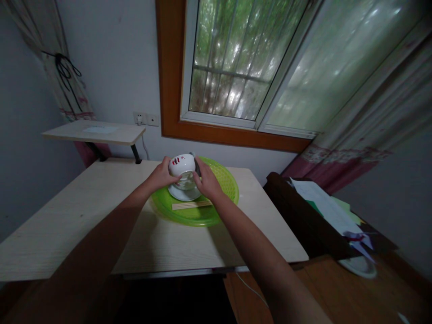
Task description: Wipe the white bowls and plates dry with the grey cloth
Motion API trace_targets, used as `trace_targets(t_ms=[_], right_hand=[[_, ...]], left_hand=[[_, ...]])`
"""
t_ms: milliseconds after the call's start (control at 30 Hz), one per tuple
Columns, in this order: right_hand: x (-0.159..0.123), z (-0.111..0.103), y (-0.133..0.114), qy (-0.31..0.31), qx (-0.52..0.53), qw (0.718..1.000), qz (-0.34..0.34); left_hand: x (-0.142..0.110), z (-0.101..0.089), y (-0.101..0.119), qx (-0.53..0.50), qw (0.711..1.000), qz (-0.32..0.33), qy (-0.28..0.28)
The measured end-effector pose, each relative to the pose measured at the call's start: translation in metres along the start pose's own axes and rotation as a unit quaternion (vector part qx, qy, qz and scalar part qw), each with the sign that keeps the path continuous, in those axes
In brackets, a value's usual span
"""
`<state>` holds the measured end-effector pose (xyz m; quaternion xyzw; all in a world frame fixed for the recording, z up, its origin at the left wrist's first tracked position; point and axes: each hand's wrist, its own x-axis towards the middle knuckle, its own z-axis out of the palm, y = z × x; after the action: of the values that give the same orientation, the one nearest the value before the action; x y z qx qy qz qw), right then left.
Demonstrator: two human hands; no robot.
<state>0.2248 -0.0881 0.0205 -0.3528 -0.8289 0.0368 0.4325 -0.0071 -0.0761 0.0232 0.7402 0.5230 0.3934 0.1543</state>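
A white bowl (182, 164) with a red and dark print is between my two hands, above the green tray. My left hand (161, 176) is closed on its left side, thumb along the lower edge. My right hand (208, 181) is closed at its right side; its fingertips are partly hidden behind. Directly below the bowl shows a clear, glass-like piece (186, 182), and I cannot tell whether the two touch. A small grey piece (197, 167) shows by my right fingers. Under these lies a white plate (184, 195). Pale chopsticks (189, 205) lie in front of the plate.
The round green tray (195, 221) rests on a pale wooden desk (141, 245). A raised shelf (94, 131) stands at the back left. Behind are a wall socket (145, 119) and a barred window. Right of the desk, papers (320, 202) lie on a dark brown piece of furniture.
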Motion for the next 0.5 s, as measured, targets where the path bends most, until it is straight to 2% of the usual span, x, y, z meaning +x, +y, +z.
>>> trace_targets(t_ms=[133, 333, 400, 500], right_hand=[[0.000, -0.006, -0.009, -0.025, -0.017, 0.997, -0.071], [0.001, -0.010, -0.025, -0.114, -0.067, 0.975, -0.179], [0.002, -0.009, -0.028, -0.129, -0.077, 0.970, -0.193], [0.002, -0.007, -0.028, -0.104, -0.083, 0.977, -0.165]], left_hand=[[-0.001, 0.001, 0.001, 0.004, 1.000, 0.004, -0.002], [0.000, 0.001, 0.004, 0.017, 0.999, 0.013, -0.024], [0.000, 0.001, 0.004, 0.018, 0.999, 0.008, -0.036], [0.000, 0.001, 0.004, 0.021, 0.999, 0.012, -0.022]])
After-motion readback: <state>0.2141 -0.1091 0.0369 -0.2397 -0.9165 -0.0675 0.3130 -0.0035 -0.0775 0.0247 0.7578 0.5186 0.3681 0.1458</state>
